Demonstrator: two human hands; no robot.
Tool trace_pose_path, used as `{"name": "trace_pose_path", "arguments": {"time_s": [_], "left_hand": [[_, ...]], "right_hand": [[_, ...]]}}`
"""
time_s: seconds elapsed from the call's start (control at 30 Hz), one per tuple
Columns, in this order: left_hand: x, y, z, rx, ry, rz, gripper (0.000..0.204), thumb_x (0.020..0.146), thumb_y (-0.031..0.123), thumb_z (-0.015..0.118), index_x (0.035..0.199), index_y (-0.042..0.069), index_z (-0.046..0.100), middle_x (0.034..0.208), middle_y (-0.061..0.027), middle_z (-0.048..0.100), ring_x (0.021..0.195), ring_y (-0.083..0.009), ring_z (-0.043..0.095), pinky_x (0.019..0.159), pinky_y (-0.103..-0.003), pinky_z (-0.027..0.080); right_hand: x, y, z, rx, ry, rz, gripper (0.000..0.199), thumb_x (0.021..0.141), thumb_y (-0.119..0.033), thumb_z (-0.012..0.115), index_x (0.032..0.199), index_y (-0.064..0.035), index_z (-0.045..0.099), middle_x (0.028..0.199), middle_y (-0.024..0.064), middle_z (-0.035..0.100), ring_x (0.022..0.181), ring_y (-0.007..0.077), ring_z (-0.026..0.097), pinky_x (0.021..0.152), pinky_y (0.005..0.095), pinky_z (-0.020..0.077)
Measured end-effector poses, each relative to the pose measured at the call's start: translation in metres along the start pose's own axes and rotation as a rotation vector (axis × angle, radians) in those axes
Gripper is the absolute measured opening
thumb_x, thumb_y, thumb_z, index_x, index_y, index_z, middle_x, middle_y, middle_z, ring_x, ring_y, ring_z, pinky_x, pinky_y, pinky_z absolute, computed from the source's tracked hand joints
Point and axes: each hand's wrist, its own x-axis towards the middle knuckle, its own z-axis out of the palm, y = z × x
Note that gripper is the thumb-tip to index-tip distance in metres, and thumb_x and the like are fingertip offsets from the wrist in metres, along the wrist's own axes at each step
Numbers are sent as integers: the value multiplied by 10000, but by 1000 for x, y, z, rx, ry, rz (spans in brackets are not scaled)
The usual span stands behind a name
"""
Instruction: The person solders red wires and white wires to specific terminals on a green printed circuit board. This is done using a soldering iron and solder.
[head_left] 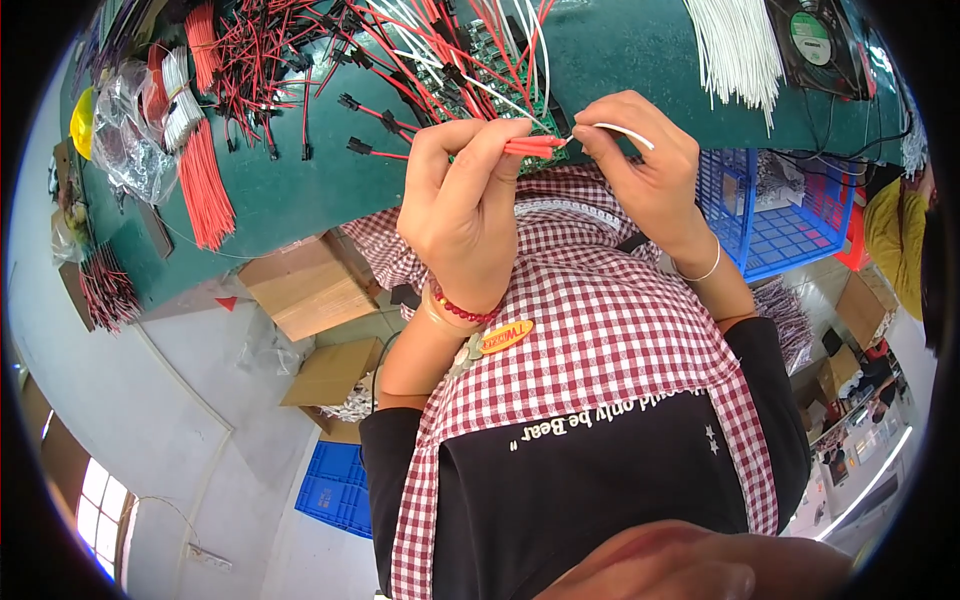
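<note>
My left hand (458,205) is closed, pinching several red wires (536,147) whose ends stick out toward the right. Close beside it, my right hand (648,170) grips a white wire (626,132) between thumb and forefinger. The tips of the red and white wires come together in the small gap between my hands; whether they are joined is too fine to tell. Just beyond my hands, green circuit boards (487,50) lie on the table with red, black and white leads running from them. Black connectors (390,122) end some red leads near my left hand.
The green table (290,190) carries bundles of red wires (205,190), a clear plastic bag (130,135), white wires (735,55) and a black fan (818,45). A blue crate (795,240) stands below right, cardboard boxes (305,285) below left.
</note>
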Motion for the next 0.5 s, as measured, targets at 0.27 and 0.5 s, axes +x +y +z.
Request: {"name": "trace_pose_path", "arguments": {"time_s": [0.27, 0.5], "left_hand": [[-1, -6, 9, -80, 50, -10, 186, 823, -13, 720, 1002, 36, 721, 865, -63, 596, 682, -139, 577, 582, -253, 463], [-1, -7, 13, -80, 61, -17, 181, 825, -3, 723, 1000, 44, 723, 861, -59, 593, 666, -133, 570, 566, -251, 460]], "right_hand": [[0, 1, 0, -37, 5, -55, 138, 789, 76, 694, 895, 10, 634, 786, 102, 628, 639, 210, 609, 550, 292, 470], [-1, 0, 0, -34, 1, -83, 141, 788, 71, 700, 893, 8, 630, 787, 102, 626, 636, 211, 606, 547, 294, 467]]}}
